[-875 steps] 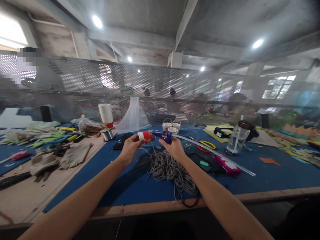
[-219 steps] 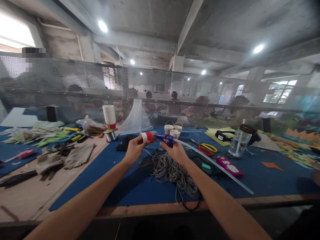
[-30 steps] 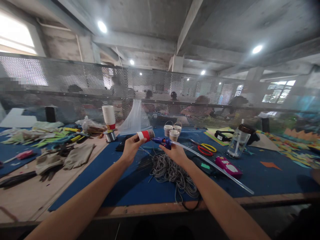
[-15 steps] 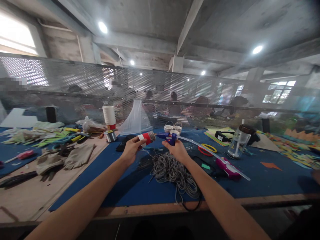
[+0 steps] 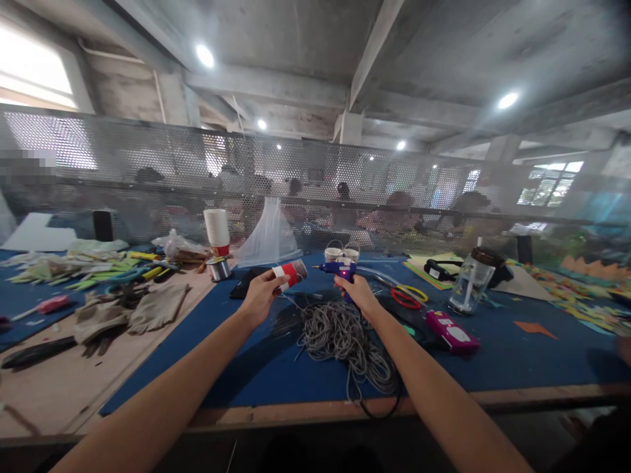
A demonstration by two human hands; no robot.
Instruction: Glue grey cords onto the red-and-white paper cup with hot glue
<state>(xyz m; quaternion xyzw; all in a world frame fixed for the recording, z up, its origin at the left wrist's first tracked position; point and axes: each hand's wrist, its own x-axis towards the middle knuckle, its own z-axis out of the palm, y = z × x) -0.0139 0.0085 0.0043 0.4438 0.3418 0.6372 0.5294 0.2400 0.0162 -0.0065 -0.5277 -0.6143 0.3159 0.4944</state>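
My left hand [image 5: 261,294] is closed round a paper cup [image 5: 292,274], red and white with a grey band at one end, tilted on its side. In my right hand [image 5: 359,290] is a blue glue gun [image 5: 338,268] with a small red light; a clear glue stick trails from its back. The nozzle points left at the cup, with a small gap between them. Below my hands lies a tangled heap of grey cord [image 5: 340,338]. Just behind the glue gun stand two small white cups [image 5: 342,252] with thin loops on top.
A stack of paper cups [image 5: 217,230] rises from a metal tin [image 5: 218,269] at the left. Work gloves [image 5: 158,307] and pliers lie nearer. To the right are a magenta box [image 5: 452,330], a clear bottle [image 5: 470,282] and red and yellow rings [image 5: 409,295]. A perforated metal screen runs behind.
My right hand has drawn the glue gun to the right, away from the cup. The glue stick now points in a different direction. My left hand and the cup have barely moved.
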